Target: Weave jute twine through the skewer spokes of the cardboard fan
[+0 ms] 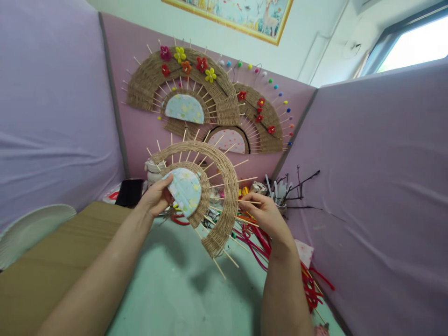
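I hold up a half-round fan [224,186] of jute twine woven over thin wooden sticks, with a pale blue flowered paper centre [185,189]. My left hand [156,197] is closed on the paper centre, thumb on top. My right hand [264,212] pinches the ends of the sticks that poke out at the fan's right side. The fan stands tilted above the pale green table top [175,284].
Two finished fans [182,84] [261,121] with felt flowers and coloured beads hang on the purple back wall. Red cords [259,242], dark twigs in a small pot [282,196], a white jar [153,170], white paper plates [31,228] and a brown cardboard sheet [52,261] lie around.
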Action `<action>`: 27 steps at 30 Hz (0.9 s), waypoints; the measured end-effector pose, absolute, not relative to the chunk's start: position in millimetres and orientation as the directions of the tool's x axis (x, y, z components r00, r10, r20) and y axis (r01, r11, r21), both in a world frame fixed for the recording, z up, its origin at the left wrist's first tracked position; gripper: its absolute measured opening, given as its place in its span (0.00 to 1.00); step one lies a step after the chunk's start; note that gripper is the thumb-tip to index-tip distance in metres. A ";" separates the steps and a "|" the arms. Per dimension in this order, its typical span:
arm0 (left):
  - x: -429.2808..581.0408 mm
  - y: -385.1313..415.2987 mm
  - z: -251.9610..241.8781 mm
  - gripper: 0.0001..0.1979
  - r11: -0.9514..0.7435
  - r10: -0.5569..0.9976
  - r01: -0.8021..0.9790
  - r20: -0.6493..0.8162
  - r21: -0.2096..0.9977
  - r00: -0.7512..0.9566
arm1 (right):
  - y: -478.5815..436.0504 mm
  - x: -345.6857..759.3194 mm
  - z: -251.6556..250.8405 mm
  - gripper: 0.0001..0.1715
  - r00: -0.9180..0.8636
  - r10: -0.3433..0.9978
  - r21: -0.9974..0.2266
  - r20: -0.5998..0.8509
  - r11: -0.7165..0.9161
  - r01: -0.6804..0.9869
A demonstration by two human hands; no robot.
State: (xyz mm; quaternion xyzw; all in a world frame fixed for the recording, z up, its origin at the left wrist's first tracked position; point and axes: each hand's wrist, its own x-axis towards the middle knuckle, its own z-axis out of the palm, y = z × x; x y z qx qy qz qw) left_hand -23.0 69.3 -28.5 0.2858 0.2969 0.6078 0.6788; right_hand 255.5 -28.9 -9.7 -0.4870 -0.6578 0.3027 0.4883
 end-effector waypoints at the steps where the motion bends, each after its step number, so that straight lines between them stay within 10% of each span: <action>1: -22.6 70.0 -29.3 0.09 0.099 0.994 -0.655 -0.049 0.750 0.094 | -28.3 255.3 -10.3 0.12 -0.041 0.937 -0.872 0.346 0.337 0.354; 12: -14.3 69.6 -24.5 0.12 0.102 0.988 -0.643 -0.154 0.759 -0.026 | -24.1 255.6 -16.1 0.12 -0.065 0.948 -0.852 0.312 0.309 0.423; 27: -26.5 82.4 -37.2 0.07 -0.253 0.935 -0.511 0.072 0.821 -0.347 | -33.8 245.2 -7.5 0.14 -0.067 0.957 -0.781 0.282 0.270 0.563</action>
